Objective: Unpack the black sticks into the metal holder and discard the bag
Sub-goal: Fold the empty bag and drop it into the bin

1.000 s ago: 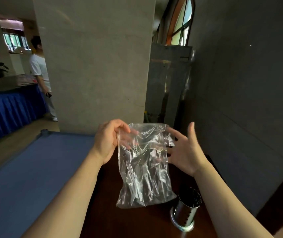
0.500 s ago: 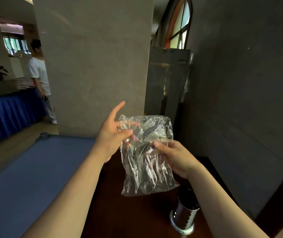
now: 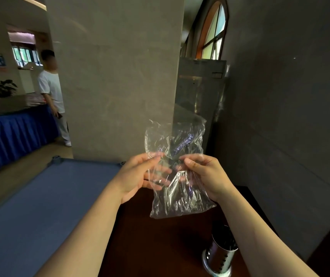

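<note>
Both hands held a clear plastic bag (image 3: pixel 177 176) up in front of the chest, above a dark wooden table (image 3: pixel 150 240). The left hand (image 3: pixel 140 176) pinched the bag's left side between thumb and fingers, its fingers showing through the film. The right hand (image 3: pixel 204 174) pinched the right side at the same height, thumb on the near face. The two hands were close together but not touching — only crumpled plastic lay between them.

Black sticks (image 3: pixel 180 148) stood inside the bag, dark shapes running from its lower part up toward the top; how many there were could not be told through the creases. The bag's bottom edge hung clear of the table.

The metal holder (image 3: pixel 221 254) stood upright on the table near the right forearm, well below the bag — a perforated steel cylinder with dark contents visible at its mouth.

To the left of the table lay a blue surface (image 3: pixel 40 206). Beyond it rose a grey pillar (image 3: pixel 116 76), and a person in white (image 3: pixel 53 92) stood farther off beside a blue-skirted table (image 3: pixel 14 132).
</note>
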Action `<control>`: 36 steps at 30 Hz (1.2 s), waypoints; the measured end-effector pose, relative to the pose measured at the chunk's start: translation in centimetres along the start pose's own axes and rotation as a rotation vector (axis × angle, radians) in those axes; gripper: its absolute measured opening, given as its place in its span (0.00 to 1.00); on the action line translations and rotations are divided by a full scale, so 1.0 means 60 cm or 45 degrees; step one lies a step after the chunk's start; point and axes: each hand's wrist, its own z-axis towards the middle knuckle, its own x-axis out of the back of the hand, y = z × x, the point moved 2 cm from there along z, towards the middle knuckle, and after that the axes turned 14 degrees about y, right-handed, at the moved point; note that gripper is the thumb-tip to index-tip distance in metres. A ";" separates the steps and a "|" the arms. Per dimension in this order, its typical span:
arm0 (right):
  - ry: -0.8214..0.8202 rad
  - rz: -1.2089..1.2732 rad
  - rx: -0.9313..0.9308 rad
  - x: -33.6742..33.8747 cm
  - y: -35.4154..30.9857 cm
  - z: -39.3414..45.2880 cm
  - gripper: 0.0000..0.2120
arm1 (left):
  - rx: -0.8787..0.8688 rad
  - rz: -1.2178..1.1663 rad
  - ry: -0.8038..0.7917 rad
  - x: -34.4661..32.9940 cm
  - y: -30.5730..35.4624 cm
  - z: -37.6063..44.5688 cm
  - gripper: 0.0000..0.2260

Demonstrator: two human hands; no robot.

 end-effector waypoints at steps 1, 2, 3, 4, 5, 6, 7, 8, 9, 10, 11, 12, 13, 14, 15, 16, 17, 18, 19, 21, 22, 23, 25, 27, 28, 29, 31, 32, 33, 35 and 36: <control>0.013 0.000 0.018 0.000 0.000 0.002 0.12 | -0.016 0.016 -0.018 0.002 -0.001 0.001 0.18; 0.032 0.002 0.038 -0.002 0.001 0.003 0.12 | -0.038 0.024 -0.026 0.005 -0.002 0.004 0.17; 0.048 0.008 0.058 -0.003 0.001 0.004 0.11 | -0.063 0.022 -0.026 0.008 -0.002 0.005 0.16; 0.060 0.014 0.079 -0.003 0.002 0.005 0.11 | -0.090 0.014 -0.022 0.009 -0.002 0.006 0.17; 0.064 0.018 0.098 -0.003 0.003 0.007 0.12 | -0.117 0.001 -0.018 0.010 0.000 0.006 0.17; 0.065 0.023 0.113 -0.004 0.004 0.008 0.13 | -0.139 -0.012 -0.012 0.009 0.002 0.006 0.18; 0.056 0.038 0.123 -0.005 0.004 0.009 0.13 | -0.152 -0.029 -0.008 0.008 0.003 0.006 0.18; 0.033 0.071 0.120 -0.004 0.004 0.010 0.14 | -0.161 -0.051 -0.005 0.007 0.005 0.005 0.18; -0.002 0.110 0.101 -0.003 0.003 0.009 0.15 | -0.167 -0.084 -0.002 0.006 0.006 0.004 0.18; -0.045 0.151 0.074 -0.002 -0.001 0.008 0.15 | -0.177 -0.123 0.001 0.007 0.007 0.003 0.17; -0.096 0.192 0.048 0.001 -0.006 0.006 0.16 | -0.185 -0.166 0.006 0.008 0.010 0.002 0.16; -0.145 0.228 0.035 0.004 -0.011 0.005 0.16 | -0.196 -0.203 0.012 0.010 0.012 0.000 0.15; -0.183 0.243 0.037 0.008 -0.017 0.005 0.17 | -0.208 -0.233 0.017 0.010 0.014 -0.001 0.13; -0.203 0.238 0.046 0.011 -0.021 0.005 0.16 | -0.224 -0.254 0.018 0.010 0.015 -0.002 0.13; -0.202 0.231 0.046 0.013 -0.022 0.007 0.14 | -0.242 -0.269 0.019 0.010 0.017 -0.004 0.12; -0.185 0.243 0.033 0.016 -0.020 0.009 0.12 | -0.269 -0.280 0.011 0.009 0.018 -0.005 0.10; -0.171 0.276 0.005 0.016 -0.018 0.010 0.11 | -0.294 -0.293 -0.001 0.007 0.020 -0.006 0.09; -0.161 0.328 -0.025 0.014 -0.017 0.010 0.11 | -0.318 -0.305 -0.006 0.005 0.022 -0.007 0.12; -0.155 0.377 -0.053 0.009 -0.017 0.008 0.10 | -0.332 -0.322 -0.011 0.002 0.025 -0.008 0.16; -0.136 0.457 -0.113 0.001 -0.012 0.005 0.08 | -0.365 -0.332 -0.023 -0.004 0.032 -0.008 0.22; -0.132 0.455 -0.148 -0.002 -0.011 0.003 0.05 | -0.397 -0.295 -0.008 -0.006 0.033 -0.008 0.24; -0.132 0.449 -0.196 -0.001 -0.010 0.000 0.02 | -0.440 -0.227 0.026 -0.008 0.034 -0.007 0.25; -0.154 0.450 -0.307 0.011 -0.006 -0.001 0.10 | -0.574 -0.007 0.139 -0.007 0.033 -0.004 0.25; -0.168 0.359 -0.382 0.023 -0.007 -0.004 0.21 | -0.701 0.235 0.242 -0.001 0.033 -0.001 0.25; -0.171 0.237 -0.385 0.030 -0.006 -0.004 0.26 | -0.740 0.326 0.271 0.002 0.034 0.000 0.25; -0.195 0.112 -0.388 0.036 -0.004 -0.004 0.31 | -0.768 0.388 0.282 0.003 0.034 0.001 0.25; -0.301 0.017 -0.412 0.043 -0.002 -0.003 0.36 | -0.790 0.458 0.272 0.003 0.034 0.005 0.26; -0.374 0.037 -0.434 0.044 -0.002 -0.003 0.38 | -0.787 0.471 0.257 0.002 0.035 0.006 0.27; -0.432 0.046 -0.438 0.044 -0.004 -0.004 0.40 | -0.779 0.470 0.242 0.001 0.036 0.006 0.29; -0.451 -0.002 -0.386 0.044 -0.006 -0.002 0.41 | -0.732 0.429 0.216 0.000 0.034 0.006 0.31; -0.421 -0.020 -0.350 0.044 -0.005 0.000 0.41 | -0.680 0.381 0.206 0.000 0.031 0.006 0.30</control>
